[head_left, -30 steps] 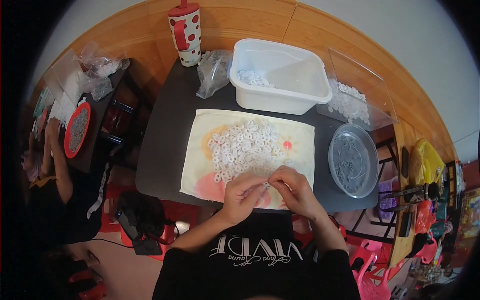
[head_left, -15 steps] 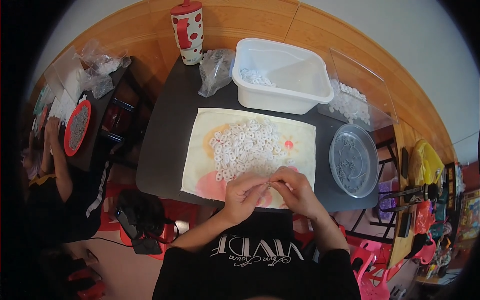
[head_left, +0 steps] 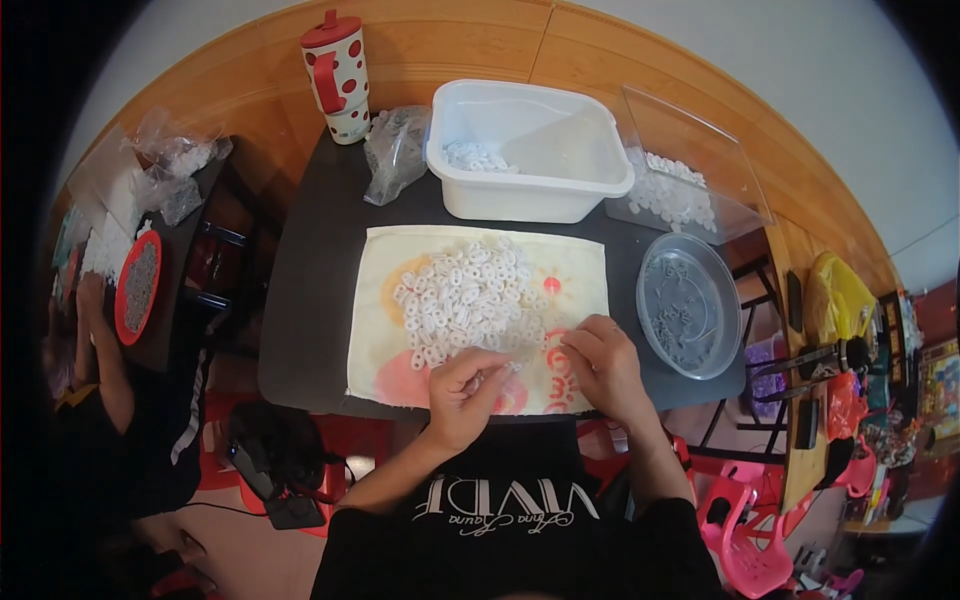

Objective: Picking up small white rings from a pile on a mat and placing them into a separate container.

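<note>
Over the near edge of a pale yellow towel (head_left: 372,310), my left hand (head_left: 464,398) pinches a small white plastic piece (head_left: 512,367) at its fingertips. My right hand (head_left: 606,368) is apart from it, to the right above the towel's pink print. Its thumb and fingers are pressed together; whether something tiny is between them is too small to tell. Just beyond both hands, a pile of white oval plastic pieces with holes (head_left: 465,295) covers the towel's middle. To the right stands a round clear tub (head_left: 716,298) with small grey metal parts (head_left: 675,318).
A white bin (head_left: 530,198) holding more white pieces stands behind the towel. Beside it are a clear box (head_left: 680,205) of white parts, a plastic bag (head_left: 395,155) and a dotted tumbler (head_left: 340,85). A co-worker's hands (head_left: 90,300) are near a red tray (head_left: 122,290) at left.
My hands were together at the fingertips and have parted. The right hand has moved right and slightly up, while the left stays low over the towel. The whole view has shifted a little.
</note>
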The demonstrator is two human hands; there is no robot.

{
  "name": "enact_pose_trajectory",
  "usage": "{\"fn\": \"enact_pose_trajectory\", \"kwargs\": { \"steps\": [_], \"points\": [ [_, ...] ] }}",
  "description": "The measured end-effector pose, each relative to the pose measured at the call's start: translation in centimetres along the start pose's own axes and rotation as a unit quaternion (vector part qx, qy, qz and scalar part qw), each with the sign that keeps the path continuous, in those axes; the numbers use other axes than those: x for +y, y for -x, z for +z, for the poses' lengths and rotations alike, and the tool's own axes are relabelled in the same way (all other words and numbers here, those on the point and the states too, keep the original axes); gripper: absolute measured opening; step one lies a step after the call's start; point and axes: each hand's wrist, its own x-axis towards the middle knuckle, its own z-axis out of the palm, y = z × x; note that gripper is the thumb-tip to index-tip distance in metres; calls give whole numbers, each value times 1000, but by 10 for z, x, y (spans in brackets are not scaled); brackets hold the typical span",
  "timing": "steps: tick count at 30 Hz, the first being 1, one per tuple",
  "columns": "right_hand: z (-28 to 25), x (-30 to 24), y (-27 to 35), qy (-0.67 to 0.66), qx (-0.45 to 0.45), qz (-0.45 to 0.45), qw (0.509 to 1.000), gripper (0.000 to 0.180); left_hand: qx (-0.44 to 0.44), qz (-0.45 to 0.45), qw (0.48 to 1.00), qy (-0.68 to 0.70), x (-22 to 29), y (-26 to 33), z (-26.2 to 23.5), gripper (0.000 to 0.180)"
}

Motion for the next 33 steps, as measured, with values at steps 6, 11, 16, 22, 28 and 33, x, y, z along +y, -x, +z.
{"fn": "enact_pose_trajectory", "kwargs": {
  "steps": [6,11,16,22,28,33],
  "points": [
    [15,-5,-4,75,-11,-25,997,16,1,-5,1000,13,-4,1,0,15],
    [11,12,0,55,45,-1,997,18,0,12,999,43,-7,0,-1,16],
    [10,25,-12,72,29,23,997,21,5,23,999,31,-4,-1,2,17],
    [15,26,-15,69,7,-7,998,19,-16,-20,1000,7,-5,1,-2,19],
    [17,30,-13,-20,31,4,999,13,-12,10,1000,-21,-6,1,0,27],
    [22,22,-16,68,49,16,996,9,-17,7,1000,-16,-7,0,0,30]
  ]
}}
